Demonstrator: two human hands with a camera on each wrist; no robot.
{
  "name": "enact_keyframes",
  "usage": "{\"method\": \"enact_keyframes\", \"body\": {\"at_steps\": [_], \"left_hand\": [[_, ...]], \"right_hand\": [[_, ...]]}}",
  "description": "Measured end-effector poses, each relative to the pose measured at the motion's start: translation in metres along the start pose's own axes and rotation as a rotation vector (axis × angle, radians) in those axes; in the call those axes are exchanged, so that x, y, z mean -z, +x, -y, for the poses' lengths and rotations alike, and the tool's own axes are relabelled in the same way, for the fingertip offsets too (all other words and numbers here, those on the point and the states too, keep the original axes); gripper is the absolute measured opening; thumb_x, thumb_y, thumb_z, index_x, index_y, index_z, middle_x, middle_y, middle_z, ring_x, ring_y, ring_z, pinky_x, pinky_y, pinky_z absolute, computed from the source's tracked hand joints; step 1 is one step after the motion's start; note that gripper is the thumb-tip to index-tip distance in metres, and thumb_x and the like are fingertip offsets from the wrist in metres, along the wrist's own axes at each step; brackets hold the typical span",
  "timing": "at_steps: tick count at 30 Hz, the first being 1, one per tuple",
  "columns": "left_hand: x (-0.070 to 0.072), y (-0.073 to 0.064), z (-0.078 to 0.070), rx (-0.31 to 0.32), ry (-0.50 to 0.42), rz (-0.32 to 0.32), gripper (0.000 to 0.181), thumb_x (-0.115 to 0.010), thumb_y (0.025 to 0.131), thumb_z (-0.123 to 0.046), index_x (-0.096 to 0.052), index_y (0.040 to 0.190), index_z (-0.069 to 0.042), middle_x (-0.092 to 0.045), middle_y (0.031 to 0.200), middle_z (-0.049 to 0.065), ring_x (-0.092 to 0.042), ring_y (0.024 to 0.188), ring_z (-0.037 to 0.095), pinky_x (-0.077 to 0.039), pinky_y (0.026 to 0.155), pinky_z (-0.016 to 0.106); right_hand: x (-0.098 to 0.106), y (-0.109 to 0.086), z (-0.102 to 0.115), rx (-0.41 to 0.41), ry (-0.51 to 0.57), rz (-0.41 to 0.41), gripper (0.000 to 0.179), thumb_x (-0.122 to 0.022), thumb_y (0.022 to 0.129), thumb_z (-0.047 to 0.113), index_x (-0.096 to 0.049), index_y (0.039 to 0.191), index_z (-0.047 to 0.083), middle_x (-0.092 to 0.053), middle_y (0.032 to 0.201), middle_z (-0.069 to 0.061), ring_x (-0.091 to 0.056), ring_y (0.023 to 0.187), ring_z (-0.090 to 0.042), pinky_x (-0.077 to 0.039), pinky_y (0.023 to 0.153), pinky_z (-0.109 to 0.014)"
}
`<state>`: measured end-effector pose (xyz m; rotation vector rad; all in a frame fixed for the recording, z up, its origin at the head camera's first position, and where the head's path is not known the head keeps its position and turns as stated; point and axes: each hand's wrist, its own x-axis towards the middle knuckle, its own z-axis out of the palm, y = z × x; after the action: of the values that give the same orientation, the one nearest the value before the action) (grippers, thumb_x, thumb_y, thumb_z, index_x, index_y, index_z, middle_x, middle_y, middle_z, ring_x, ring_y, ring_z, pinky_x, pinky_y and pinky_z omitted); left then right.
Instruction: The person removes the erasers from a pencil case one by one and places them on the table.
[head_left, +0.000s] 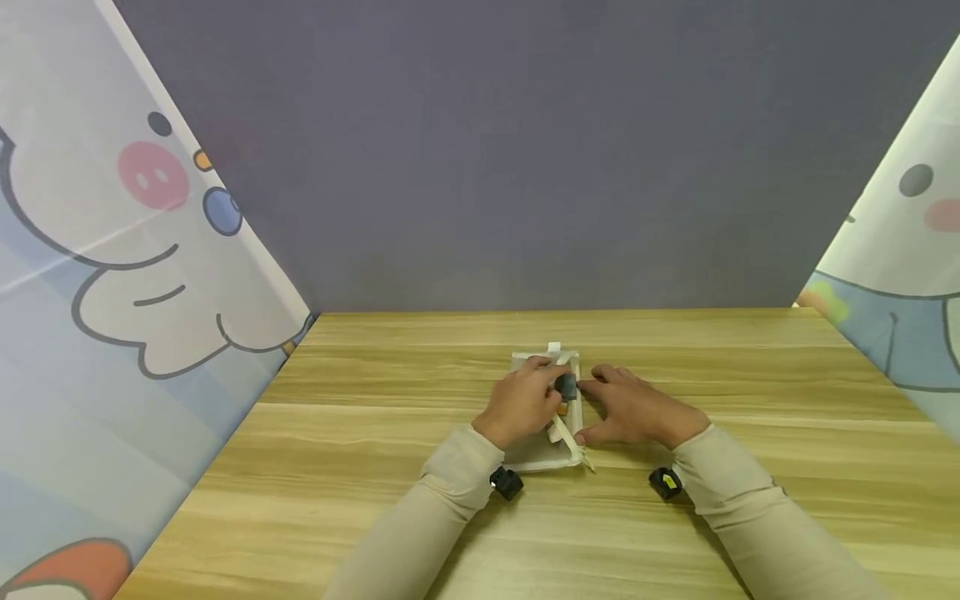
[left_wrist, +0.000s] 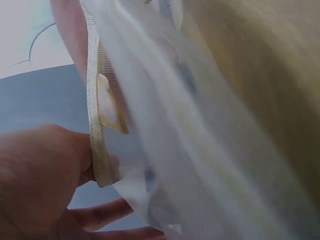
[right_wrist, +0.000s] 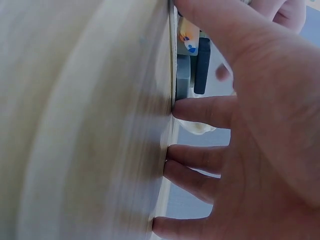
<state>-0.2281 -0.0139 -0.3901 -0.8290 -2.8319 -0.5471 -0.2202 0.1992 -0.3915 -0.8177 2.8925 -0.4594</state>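
A translucent zip pouch [head_left: 536, 454] with off-white edging lies on the wooden table. My left hand [head_left: 521, 404] is over it and pinches its raised edging band [left_wrist: 102, 167] between thumb and fingers. Under that lifted flap, a dark block [head_left: 566, 386] and a small orange item [head_left: 562, 409] show in the opening. The right wrist view has the dark block on edge beside a grey block [right_wrist: 183, 77] and a small item with a colourful print [right_wrist: 189, 37]. My right hand [head_left: 630, 408] is at the pouch's right side, fingers spread, fingertips on the table and at the pouch's border.
The wooden table [head_left: 337, 500] reaches back to a grey panel [head_left: 555, 158]. Cartoon-printed cloths hang on the left [head_left: 75, 350] and right [head_left: 907, 267]. A zip pull [head_left: 588, 461] sticks out at the pouch's near right corner.
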Motion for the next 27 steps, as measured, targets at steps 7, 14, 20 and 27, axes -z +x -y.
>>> {"method": "enact_keyframes", "body": {"at_steps": [7, 14, 20, 27], "left_hand": [[0.004, -0.005, 0.012, 0.089, -0.108, -0.012, 0.059, -0.064, 0.091, -0.013, -0.051, 0.149, -0.015, -0.053, 0.142, 0.011, -0.054, 0.070, 0.013, -0.047, 0.068, 0.030], [0.005, -0.008, 0.024, 0.071, -0.139, 0.003, 0.060, -0.065, 0.094, -0.019, -0.048, 0.151, -0.014, -0.049, 0.150, 0.007, -0.065, 0.109, 0.023, -0.048, 0.097, 0.038], [0.009, -0.009, 0.030, 0.057, -0.157, 0.075, 0.072, -0.072, 0.092, -0.040, -0.043, 0.154, -0.018, -0.044, 0.155, 0.002, -0.046, 0.137, 0.027, -0.039, 0.108, 0.044], [0.017, -0.007, 0.035, 0.035, -0.210, 0.234, 0.095, -0.078, 0.084, -0.049, -0.030, 0.159, -0.016, -0.031, 0.161, -0.001, -0.038, 0.142, 0.023, -0.035, 0.112, 0.041]], "right_hand": [[-0.001, 0.004, 0.002, -0.001, -0.008, 0.021, 0.089, -0.071, 0.083, 0.062, -0.050, 0.147, 0.003, -0.038, 0.148, -0.029, -0.038, 0.134, -0.051, -0.036, 0.101, -0.066], [0.000, 0.005, 0.004, 0.001, -0.013, 0.025, 0.090, -0.072, 0.082, 0.061, -0.050, 0.147, 0.003, -0.039, 0.148, -0.029, -0.038, 0.133, -0.051, -0.035, 0.102, -0.066], [0.000, 0.004, 0.005, 0.008, -0.023, 0.026, 0.089, -0.073, 0.082, 0.060, -0.050, 0.147, 0.003, -0.040, 0.147, -0.028, -0.039, 0.132, -0.051, -0.034, 0.102, -0.067], [0.001, 0.001, 0.001, 0.003, -0.027, 0.027, 0.085, -0.072, 0.085, 0.057, -0.050, 0.148, 0.004, -0.038, 0.148, -0.029, -0.038, 0.133, -0.052, -0.035, 0.102, -0.066]]}}
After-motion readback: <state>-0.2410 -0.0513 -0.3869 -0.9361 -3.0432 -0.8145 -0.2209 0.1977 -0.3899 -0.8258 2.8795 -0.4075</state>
